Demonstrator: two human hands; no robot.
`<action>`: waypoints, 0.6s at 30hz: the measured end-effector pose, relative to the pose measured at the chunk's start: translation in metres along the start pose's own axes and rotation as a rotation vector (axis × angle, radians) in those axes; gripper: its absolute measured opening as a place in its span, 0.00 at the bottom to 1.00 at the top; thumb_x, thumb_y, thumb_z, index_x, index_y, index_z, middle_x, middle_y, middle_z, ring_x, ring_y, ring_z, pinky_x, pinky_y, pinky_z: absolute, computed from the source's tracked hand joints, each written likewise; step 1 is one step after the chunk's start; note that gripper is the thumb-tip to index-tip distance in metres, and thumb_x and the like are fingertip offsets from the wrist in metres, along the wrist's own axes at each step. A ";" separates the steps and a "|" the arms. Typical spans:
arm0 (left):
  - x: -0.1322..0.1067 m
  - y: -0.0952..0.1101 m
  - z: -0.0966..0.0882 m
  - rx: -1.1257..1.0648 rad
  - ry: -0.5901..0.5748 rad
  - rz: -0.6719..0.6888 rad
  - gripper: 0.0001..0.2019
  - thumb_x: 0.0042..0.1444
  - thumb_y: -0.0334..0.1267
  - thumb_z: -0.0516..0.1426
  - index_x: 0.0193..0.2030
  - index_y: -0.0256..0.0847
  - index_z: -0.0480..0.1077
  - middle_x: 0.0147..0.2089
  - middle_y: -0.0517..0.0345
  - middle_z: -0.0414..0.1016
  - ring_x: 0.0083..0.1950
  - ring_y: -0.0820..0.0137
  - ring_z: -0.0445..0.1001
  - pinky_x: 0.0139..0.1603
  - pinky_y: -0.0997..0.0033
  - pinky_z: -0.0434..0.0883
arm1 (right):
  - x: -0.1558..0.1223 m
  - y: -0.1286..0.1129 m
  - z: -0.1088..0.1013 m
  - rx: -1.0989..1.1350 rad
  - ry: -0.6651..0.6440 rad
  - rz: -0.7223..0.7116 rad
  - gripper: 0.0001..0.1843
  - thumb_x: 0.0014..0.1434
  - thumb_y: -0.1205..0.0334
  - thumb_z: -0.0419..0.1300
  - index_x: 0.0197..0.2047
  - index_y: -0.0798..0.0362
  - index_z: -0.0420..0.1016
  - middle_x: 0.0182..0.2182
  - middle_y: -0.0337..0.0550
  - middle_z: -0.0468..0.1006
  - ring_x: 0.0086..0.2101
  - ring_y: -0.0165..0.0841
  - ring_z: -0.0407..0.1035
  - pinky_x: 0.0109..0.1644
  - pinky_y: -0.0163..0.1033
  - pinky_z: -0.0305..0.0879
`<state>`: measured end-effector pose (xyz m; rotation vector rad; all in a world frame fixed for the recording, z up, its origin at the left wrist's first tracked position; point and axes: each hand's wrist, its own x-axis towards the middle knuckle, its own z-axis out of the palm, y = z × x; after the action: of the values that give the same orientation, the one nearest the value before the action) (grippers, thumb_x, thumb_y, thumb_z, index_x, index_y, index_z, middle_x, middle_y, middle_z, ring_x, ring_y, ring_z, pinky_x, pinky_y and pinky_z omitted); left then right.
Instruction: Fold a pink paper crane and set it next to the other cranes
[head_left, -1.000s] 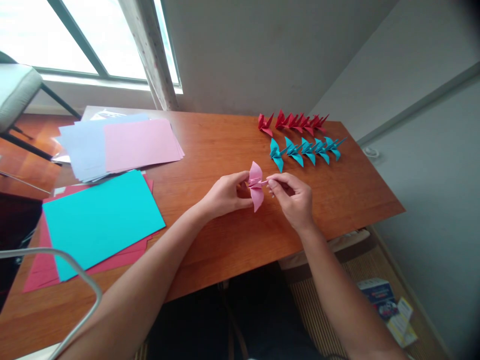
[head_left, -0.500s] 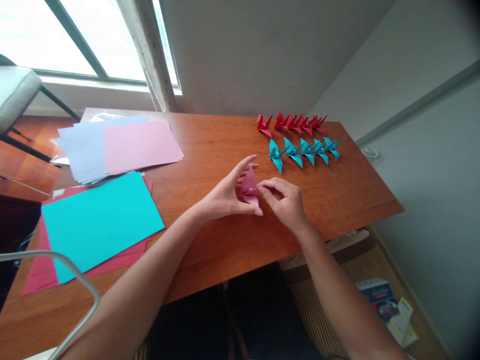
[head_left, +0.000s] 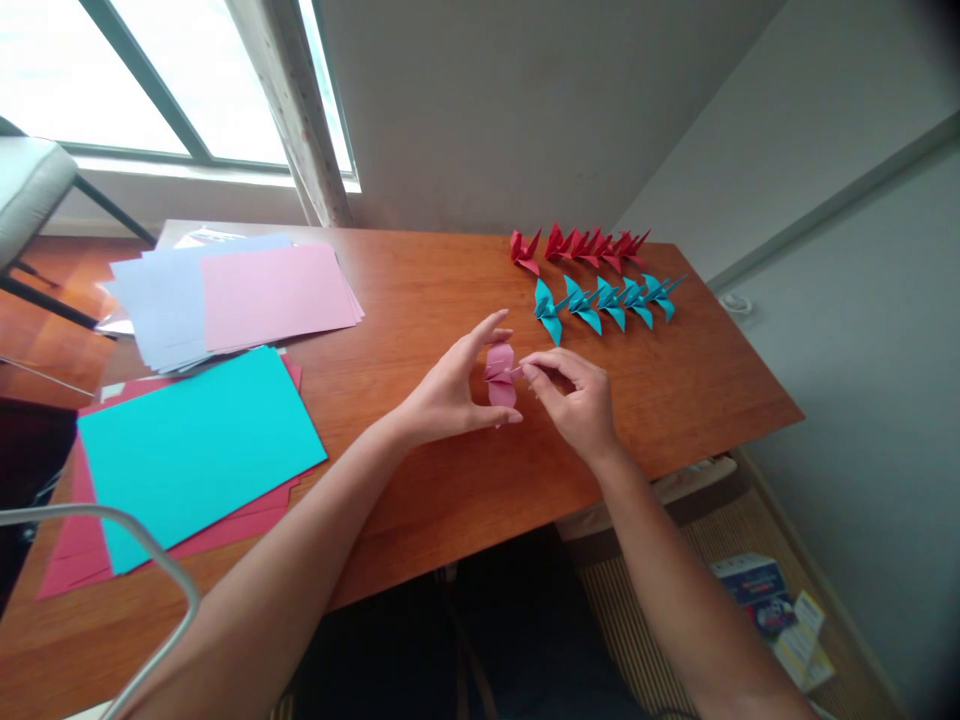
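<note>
The pink paper bird (head_left: 501, 377) is above the counter (head_left: 442, 520), wings spanning near to far, its thin end pointing right. The right hand's (head_left: 581, 405) fingers pinch that end; the left hand's (head_left: 446, 395) fingers spread wide around the wings, contact unclear.

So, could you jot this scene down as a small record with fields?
Left hand: curved open around the pink origami crane; contact unclear
Right hand: pinching one pointed end of that crane
Turquoise origami cranes: five, in a row
Red origami cranes: in a row behind the turquoise ones
Surface: wooden table
Paper, left side: pink sheets overlapping pale blue sheets; turquoise sheet lying on red sheets
</note>
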<state>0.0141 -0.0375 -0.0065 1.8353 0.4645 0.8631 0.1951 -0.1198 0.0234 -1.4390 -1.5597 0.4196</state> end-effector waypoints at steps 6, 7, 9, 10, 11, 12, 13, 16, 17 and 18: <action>0.000 -0.013 0.003 0.027 -0.080 -0.047 0.60 0.46 0.40 0.72 0.78 0.47 0.39 0.72 0.38 0.61 0.72 0.50 0.64 0.71 0.48 0.62 | 0.005 -0.006 -0.011 0.080 0.116 0.055 0.07 0.65 0.56 0.62 0.39 0.48 0.80 0.35 0.40 0.82 0.33 0.32 0.76 0.37 0.39 0.73; 0.000 -0.014 0.003 0.026 -0.093 -0.047 0.58 0.46 0.38 0.71 0.78 0.47 0.40 0.72 0.39 0.63 0.71 0.51 0.64 0.71 0.48 0.62 | 0.005 -0.007 -0.012 0.100 0.131 0.060 0.06 0.65 0.57 0.63 0.40 0.48 0.80 0.35 0.40 0.81 0.33 0.32 0.75 0.37 0.38 0.73; -0.001 -0.013 0.004 0.007 -0.105 -0.050 0.56 0.48 0.35 0.69 0.78 0.48 0.40 0.70 0.41 0.65 0.71 0.53 0.66 0.70 0.49 0.63 | 0.005 -0.007 -0.013 0.125 0.135 0.064 0.06 0.65 0.57 0.63 0.40 0.48 0.80 0.34 0.39 0.81 0.32 0.31 0.75 0.36 0.37 0.71; -0.001 -0.012 0.004 -0.014 -0.104 -0.058 0.55 0.49 0.35 0.69 0.78 0.48 0.40 0.69 0.42 0.66 0.69 0.54 0.67 0.70 0.50 0.63 | 0.005 -0.007 -0.013 0.124 0.118 0.060 0.06 0.65 0.58 0.63 0.40 0.48 0.80 0.34 0.39 0.81 0.32 0.30 0.75 0.36 0.37 0.71; -0.001 -0.010 0.004 -0.043 -0.097 -0.068 0.55 0.51 0.35 0.68 0.78 0.48 0.39 0.69 0.42 0.67 0.68 0.55 0.69 0.69 0.51 0.64 | 0.005 -0.006 -0.012 0.109 0.093 0.051 0.06 0.65 0.58 0.63 0.40 0.48 0.80 0.34 0.39 0.81 0.32 0.31 0.75 0.36 0.37 0.71; -0.001 -0.007 0.004 -0.077 -0.089 -0.078 0.54 0.52 0.35 0.68 0.78 0.49 0.38 0.68 0.41 0.67 0.66 0.57 0.71 0.69 0.53 0.65 | 0.005 -0.005 -0.011 0.082 0.060 0.038 0.06 0.65 0.58 0.62 0.39 0.48 0.80 0.35 0.39 0.82 0.33 0.31 0.75 0.37 0.37 0.72; -0.001 -0.004 0.003 -0.111 -0.081 -0.086 0.55 0.52 0.36 0.68 0.78 0.49 0.38 0.68 0.41 0.67 0.66 0.57 0.71 0.68 0.54 0.66 | 0.004 -0.003 -0.009 0.045 0.024 0.022 0.06 0.65 0.59 0.62 0.39 0.48 0.80 0.35 0.40 0.82 0.34 0.32 0.76 0.38 0.38 0.72; -0.001 0.004 0.000 -0.152 -0.051 -0.084 0.57 0.49 0.42 0.71 0.78 0.52 0.39 0.71 0.42 0.63 0.71 0.55 0.65 0.71 0.53 0.63 | 0.003 0.004 -0.006 -0.055 -0.068 -0.023 0.06 0.66 0.59 0.61 0.38 0.48 0.80 0.36 0.41 0.82 0.36 0.34 0.77 0.39 0.39 0.72; 0.000 0.005 -0.001 -0.147 -0.039 -0.071 0.59 0.47 0.43 0.72 0.78 0.53 0.40 0.73 0.43 0.61 0.74 0.54 0.60 0.73 0.51 0.59 | 0.003 0.007 -0.006 -0.073 -0.086 -0.030 0.06 0.66 0.59 0.61 0.38 0.48 0.80 0.36 0.42 0.83 0.37 0.34 0.77 0.39 0.39 0.72; 0.001 0.006 -0.003 -0.143 -0.027 -0.054 0.60 0.45 0.45 0.73 0.78 0.55 0.41 0.74 0.43 0.59 0.76 0.53 0.57 0.74 0.50 0.57 | 0.003 0.009 -0.006 -0.084 -0.095 -0.035 0.06 0.66 0.59 0.61 0.39 0.48 0.80 0.35 0.41 0.83 0.37 0.34 0.77 0.38 0.38 0.72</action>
<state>0.0119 -0.0377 -0.0001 1.6940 0.4225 0.8133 0.2053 -0.1170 0.0205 -1.4711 -1.6942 0.4113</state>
